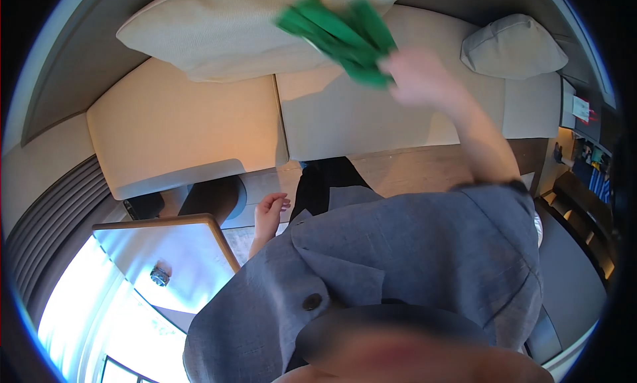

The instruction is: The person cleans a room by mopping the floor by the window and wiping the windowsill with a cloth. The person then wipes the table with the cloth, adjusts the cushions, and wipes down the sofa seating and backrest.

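Observation:
A green cloth (345,38), smeared by motion, hangs in folds from my right hand (418,77). The fingers of that hand are closed on one end of it, in front of the large beige cushion (232,24) and above the sofa seat (358,111). Low beside my dark trousers, my left hand (271,210) is raised a little with its fingers loosely bent and nothing in them. It is nearest to the corner of a small table (192,250) and touches nothing that I can see.
A smaller beige pillow (514,48) leans at the sofa's right end. On the small table at left lies a dark round object (160,275), too small to name. A grey seat (574,277) stands at right, and a bright curtained window (79,316) is at lower left.

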A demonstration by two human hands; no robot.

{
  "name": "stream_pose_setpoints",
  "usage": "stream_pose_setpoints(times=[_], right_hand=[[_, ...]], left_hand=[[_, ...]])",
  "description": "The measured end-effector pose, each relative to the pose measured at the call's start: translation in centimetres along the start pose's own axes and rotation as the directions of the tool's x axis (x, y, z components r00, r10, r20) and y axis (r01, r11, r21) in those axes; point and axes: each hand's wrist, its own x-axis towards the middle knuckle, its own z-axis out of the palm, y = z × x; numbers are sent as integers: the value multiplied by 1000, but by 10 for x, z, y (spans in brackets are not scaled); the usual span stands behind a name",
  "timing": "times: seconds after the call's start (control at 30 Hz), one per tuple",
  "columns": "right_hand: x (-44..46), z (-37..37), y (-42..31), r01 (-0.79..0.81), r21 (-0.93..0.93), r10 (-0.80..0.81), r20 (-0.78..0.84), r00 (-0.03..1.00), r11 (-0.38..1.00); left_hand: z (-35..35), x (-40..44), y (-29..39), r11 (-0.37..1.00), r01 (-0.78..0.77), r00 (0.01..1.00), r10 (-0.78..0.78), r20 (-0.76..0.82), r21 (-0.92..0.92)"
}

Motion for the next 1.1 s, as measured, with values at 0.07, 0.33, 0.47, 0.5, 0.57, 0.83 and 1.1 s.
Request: stream_pose_setpoints(times=[0.07, 0.33, 0.47, 0.5, 0.57, 0.83, 1.1], right_hand=[[-48, 47, 6, -235, 186, 131, 448, 884, 954], [-109, 102, 62, -311, 518, 534, -363, 764, 797], [-78, 2, 68, -151, 295, 320, -931, 174, 943], [-66, 14, 65, -170, 303, 331, -929, 168, 938], [-32, 37, 71, -195, 312, 342, -927, 152, 930], [-69, 426, 36, -423, -105, 413, 513, 752, 900], [-272, 279, 204, -622, 158, 634, -337, 696, 767]], left_hand=[[-10, -2, -15, 999, 35, 999, -35, -2, 1], [-10, 10, -43, 999, 39, 993, -35, 116, -33], [-2, 16, -65, 992, 119, 986, -113, 121, -41], [0, 14, -68, 990, 141, 984, -137, 114, -29], [2, 14, -82, 987, 163, 981, -161, 106, -12], [24, 18, -111, 968, 251, 965, -252, 70, 10], [64, 35, -103, 958, 272, 954, -281, 104, 88]])
